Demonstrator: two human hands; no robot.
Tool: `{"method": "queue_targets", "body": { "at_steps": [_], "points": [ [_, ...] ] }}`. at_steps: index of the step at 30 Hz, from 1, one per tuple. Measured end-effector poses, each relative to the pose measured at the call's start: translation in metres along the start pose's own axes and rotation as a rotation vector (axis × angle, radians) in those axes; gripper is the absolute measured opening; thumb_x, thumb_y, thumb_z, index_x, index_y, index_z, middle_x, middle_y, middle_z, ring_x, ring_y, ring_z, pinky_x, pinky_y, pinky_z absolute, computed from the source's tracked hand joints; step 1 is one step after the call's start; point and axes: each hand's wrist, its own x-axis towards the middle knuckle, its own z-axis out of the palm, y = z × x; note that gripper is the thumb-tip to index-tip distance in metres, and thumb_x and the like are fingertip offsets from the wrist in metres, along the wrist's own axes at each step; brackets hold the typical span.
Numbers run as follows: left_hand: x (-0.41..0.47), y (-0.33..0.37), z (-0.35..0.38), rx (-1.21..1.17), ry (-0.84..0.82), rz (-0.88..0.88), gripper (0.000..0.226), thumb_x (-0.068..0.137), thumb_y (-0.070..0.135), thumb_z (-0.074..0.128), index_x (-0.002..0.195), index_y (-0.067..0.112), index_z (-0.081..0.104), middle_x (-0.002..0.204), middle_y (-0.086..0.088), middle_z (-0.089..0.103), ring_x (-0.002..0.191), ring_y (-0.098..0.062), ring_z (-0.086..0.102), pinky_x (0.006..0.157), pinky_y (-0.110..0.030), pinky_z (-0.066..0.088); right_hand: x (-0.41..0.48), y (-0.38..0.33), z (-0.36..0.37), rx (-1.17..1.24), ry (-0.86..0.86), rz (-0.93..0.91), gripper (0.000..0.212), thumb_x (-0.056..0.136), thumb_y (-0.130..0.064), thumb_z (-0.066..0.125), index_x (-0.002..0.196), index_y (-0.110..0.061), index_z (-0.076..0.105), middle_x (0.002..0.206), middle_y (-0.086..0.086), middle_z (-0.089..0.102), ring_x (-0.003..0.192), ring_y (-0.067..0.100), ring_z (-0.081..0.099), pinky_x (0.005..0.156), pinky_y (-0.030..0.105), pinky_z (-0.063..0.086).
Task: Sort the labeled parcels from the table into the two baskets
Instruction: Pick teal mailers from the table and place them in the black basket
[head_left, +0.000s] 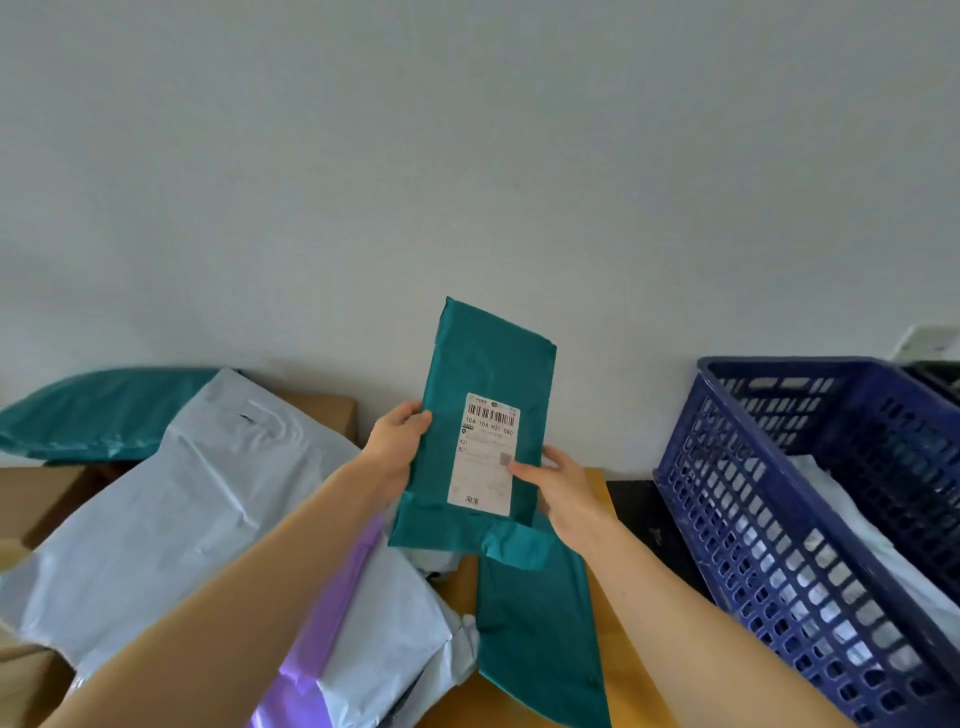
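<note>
Teal parcel (480, 415), long axis upright, sits in our grip: left hand (397, 452) and right hand (558, 486) clasp its edges; blue basket (769, 525) lies right, nearer the right hand.

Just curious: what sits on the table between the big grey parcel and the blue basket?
In the head view, a flat teal parcel lies there on the table.

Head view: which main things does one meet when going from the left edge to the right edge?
Teal parcel at the wall → big grey parcel → left hand → held teal parcel → right hand → blue basket.
</note>
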Motion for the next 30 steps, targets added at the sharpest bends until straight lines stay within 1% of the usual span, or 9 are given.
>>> {"method": "queue_targets", "body": {
  "at_steps": [3,5,10,13,17,20,22,24,30],
  "points": [
    [0.0,0.007,-0.006,0.005,0.028,0.019,0.016,0.099,0.011,0.049,0.105,0.009,0.064,0.095,-0.012,0.07,0.083,-0.027,0.065,0.08,-0.041,0.055,0.0,-0.002,0.005,0.001,0.01,-0.045,0.061,0.082,-0.001,0.072,0.136,-0.013,0.047,0.118,0.009,0.067,0.106,0.028,0.064,0.096,0.049,0.05],
    [0.002,0.008,-0.011,0.103,0.098,0.062,0.013,0.095,0.01,0.055,0.101,0.011,0.067,0.093,-0.01,0.071,0.081,-0.025,0.067,0.08,-0.039,0.056,0.0,-0.004,0.008,-0.024,0.024,-0.07,0.059,0.082,0.002,0.07,0.134,-0.013,0.048,0.114,0.009,0.068,0.104,0.027,0.065,0.095,0.05,0.051],
    [0.0,0.006,-0.021,0.25,0.082,0.056,0.02,0.087,0.004,0.067,0.103,0.015,0.063,0.088,-0.003,0.069,0.073,-0.017,0.068,0.058,-0.026,0.054,0.0,-0.003,0.01,-0.073,0.055,-0.114,0.056,0.082,0.006,0.068,0.131,-0.016,0.05,0.108,0.007,0.068,0.1,0.023,0.066,0.092,0.046,0.053],
    [-0.001,0.004,-0.027,0.305,0.054,0.039,0.032,0.084,0.001,0.069,0.11,0.019,0.06,0.086,-0.001,0.068,0.076,-0.015,0.067,0.062,-0.027,0.055,-0.002,-0.006,0.01,-0.116,0.077,-0.153,0.056,0.081,0.005,0.07,0.128,-0.019,0.051,0.107,0.002,0.066,0.099,0.018,0.064,0.086,0.038,0.055],
    [0.002,0.001,-0.031,0.305,0.044,0.03,0.041,0.083,-0.002,0.069,0.119,0.015,0.059,0.092,-0.007,0.068,0.085,-0.021,0.067,0.086,-0.041,0.056,-0.004,-0.013,0.011,-0.204,0.095,-0.222,0.059,0.08,0.003,0.071,0.13,-0.021,0.049,0.107,0.0,0.063,0.098,0.014,0.062,0.068,0.02,0.05],
    [0.005,0.001,-0.03,0.296,0.04,0.038,0.043,0.083,-0.001,0.07,0.121,0.014,0.059,0.091,-0.005,0.068,0.083,-0.018,0.067,0.078,-0.036,0.057,-0.005,-0.02,0.011,-0.255,0.117,-0.246,0.061,0.08,0.002,0.072,0.131,-0.021,0.047,0.1,-0.006,0.062,0.091,0.006,0.06,0.06,0.013,0.046],
    [0.006,0.003,-0.028,0.304,0.036,0.047,0.041,0.082,0.0,0.071,0.118,0.015,0.059,0.089,-0.003,0.067,0.079,-0.015,0.066,0.067,-0.028,0.056,-0.004,-0.025,0.009,-0.262,0.139,-0.249,0.063,0.08,0.003,0.072,0.132,-0.02,0.045,0.096,-0.009,0.06,0.088,0.004,0.06,0.059,0.013,0.045],
    [0.006,0.006,-0.026,0.319,0.033,0.062,0.039,0.081,0.001,0.073,0.113,0.017,0.059,0.086,-0.002,0.067,0.076,-0.013,0.065,0.062,-0.024,0.054,-0.005,-0.029,0.007,-0.27,0.158,-0.258,0.063,0.08,0.003,0.072,0.132,-0.019,0.045,0.095,-0.009,0.06,0.088,0.005,0.06,0.059,0.013,0.045],
    [0.002,0.009,-0.013,0.337,0.005,0.095,0.038,0.078,-0.001,0.075,0.107,0.018,0.059,0.09,-0.007,0.067,0.082,-0.02,0.066,0.079,-0.036,0.056,-0.017,-0.039,-0.009,-0.265,0.184,-0.302,0.061,0.08,0.003,0.072,0.131,-0.018,0.048,0.096,-0.009,0.061,0.089,0.005,0.061,0.062,0.014,0.046]
  ]
}}
